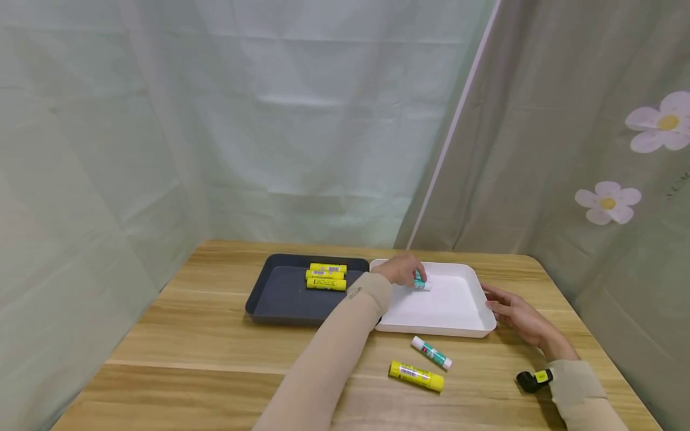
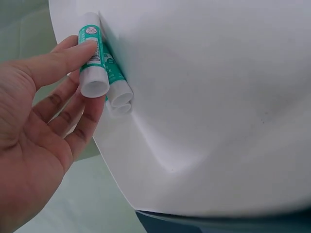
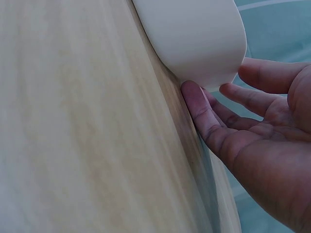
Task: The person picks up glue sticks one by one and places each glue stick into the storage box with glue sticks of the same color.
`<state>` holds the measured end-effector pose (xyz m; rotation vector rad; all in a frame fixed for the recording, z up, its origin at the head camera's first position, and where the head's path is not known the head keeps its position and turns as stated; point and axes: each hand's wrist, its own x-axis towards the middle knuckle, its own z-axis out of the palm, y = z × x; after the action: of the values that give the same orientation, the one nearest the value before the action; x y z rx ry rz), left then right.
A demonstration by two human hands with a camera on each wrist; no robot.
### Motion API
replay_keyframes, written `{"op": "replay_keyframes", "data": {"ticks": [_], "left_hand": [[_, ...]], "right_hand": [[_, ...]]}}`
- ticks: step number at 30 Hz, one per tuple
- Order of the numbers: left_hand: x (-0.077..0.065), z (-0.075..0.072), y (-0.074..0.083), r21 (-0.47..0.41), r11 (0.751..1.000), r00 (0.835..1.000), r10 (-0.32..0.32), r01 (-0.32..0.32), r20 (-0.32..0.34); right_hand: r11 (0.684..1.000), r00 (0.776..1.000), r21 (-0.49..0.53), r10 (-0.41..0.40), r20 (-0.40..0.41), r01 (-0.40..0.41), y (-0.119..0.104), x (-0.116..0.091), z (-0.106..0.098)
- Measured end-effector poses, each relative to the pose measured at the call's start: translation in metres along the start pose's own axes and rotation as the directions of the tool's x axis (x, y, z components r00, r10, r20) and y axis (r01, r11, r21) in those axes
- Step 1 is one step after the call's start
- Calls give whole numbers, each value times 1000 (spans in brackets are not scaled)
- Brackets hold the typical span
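Observation:
My left hand [image 1: 400, 269] is over the back left part of the white tray [image 1: 436, 314]. Between thumb and fingers it pinches a green-and-white glue stick [image 2: 94, 77], tilted above the tray wall. Two similar glue sticks [image 2: 117, 88] lie together in the tray, right beside the held one and partly hidden by it. At the tray's right side, my right hand [image 1: 520, 314] touches the outer wall near the front corner. In the right wrist view its thumb [image 3: 197, 102] is low against the wall, and the other fingers extend along the far side.
Left of the white tray stands a dark grey tray [image 1: 272, 299] with three yellow glue sticks [image 1: 326, 285] in a row. On the wooden table [image 1: 178, 359] in front lie a small green-and-white glue stick [image 1: 431, 352] and a large yellow one [image 1: 416, 376]. Curtains [image 1: 323, 149] hang behind.

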<state>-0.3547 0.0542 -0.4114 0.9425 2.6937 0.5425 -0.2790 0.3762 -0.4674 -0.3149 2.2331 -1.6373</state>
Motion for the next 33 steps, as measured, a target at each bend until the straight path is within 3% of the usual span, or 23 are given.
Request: {"op": "replay_keyframes", "data": {"ticks": [10,21,33], "left_hand": [[-1,3,4,153,988,1000,-11,11,0],[-5,1,10,184,983,1000,-7,9,-11],[-11,-12,15,-23,998,998,55,-55,-2]], "right_hand": [[1000,1000,-3,-1,0,1,-1,-1,0],[1000,1000,-2,-3,-1,3,-1,-2,1],[1000,1000,5,-28,2,28,-4,-2,1]]}}
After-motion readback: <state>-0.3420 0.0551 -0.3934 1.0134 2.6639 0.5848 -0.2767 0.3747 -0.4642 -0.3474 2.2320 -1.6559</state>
